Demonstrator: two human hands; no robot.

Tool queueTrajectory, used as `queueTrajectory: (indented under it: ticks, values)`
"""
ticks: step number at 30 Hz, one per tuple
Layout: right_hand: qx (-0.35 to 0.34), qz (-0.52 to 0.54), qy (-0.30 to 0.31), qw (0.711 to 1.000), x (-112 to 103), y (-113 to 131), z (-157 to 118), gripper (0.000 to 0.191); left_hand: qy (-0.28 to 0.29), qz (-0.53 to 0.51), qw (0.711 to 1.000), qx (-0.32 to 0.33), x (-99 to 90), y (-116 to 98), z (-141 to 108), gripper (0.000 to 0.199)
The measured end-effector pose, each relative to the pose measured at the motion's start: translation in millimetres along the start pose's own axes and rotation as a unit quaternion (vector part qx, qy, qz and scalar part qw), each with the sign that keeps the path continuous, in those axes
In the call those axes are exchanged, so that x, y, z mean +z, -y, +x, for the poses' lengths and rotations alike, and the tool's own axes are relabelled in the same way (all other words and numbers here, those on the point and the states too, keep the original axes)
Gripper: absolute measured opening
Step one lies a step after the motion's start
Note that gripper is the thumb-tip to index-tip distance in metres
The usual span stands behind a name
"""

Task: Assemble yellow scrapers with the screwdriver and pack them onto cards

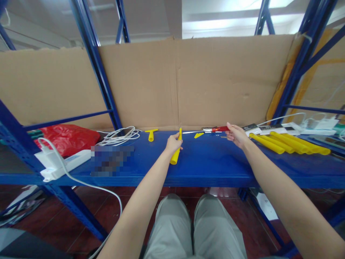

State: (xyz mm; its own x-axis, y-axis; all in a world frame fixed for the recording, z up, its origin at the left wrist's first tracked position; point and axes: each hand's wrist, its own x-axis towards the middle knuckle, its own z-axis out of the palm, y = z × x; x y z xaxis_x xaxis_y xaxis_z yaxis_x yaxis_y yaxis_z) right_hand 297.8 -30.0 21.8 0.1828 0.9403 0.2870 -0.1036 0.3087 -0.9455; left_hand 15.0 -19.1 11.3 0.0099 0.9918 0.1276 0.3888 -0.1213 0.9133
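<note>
My left hand (pixel 174 144) is closed around a yellow T-shaped plastic handle (pixel 175 157), its round tube end pointing towards me and its narrow crosspiece upright at the far end. In my right hand (pixel 237 134) is a red-handled screwdriver (pixel 219 129), held between thumb and fingers. Its thin metal shaft points left, with the tip close to the crosspiece; whether they touch I cannot tell. A small yellow scrap (pixel 198 135) lies between my hands. Further left on the blue shelf (pixel 210 158) rests a similar yellow T-shaped handle (pixel 151 136).
Several yellow tubes (pixel 291 144) lie at the right, near white boxes (pixel 252 129) and a white adapter. A coiled white cable (pixel 120 136), red plastic bag (pixel 72 138) and white power strip (pixel 64 165) occupy the left. Cardboard (pixel 215 82) backs the shelf between blue posts.
</note>
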Motion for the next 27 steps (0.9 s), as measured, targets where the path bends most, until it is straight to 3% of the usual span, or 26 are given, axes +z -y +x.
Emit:
queueTrajectory:
  ticks: [6, 18, 27]
  values:
    - [-0.001, -0.001, 0.037, 0.999, -2, -2, 2, 0.047, 0.001, 0.010, 1.000, 0.001, -0.5, 0, 1, 0.061]
    - [0.035, 0.030, 0.036, 0.998, 2, 4, -3, 0.043, -0.009, 0.012, 1.000, 0.005, 0.3, -1, 0, 0.059]
    - [0.089, -0.003, -0.042, 0.995, 5, 11, -8, 0.027, -0.001, 0.015, 1.000, 0.002, -0.2, -2, 0, 0.060]
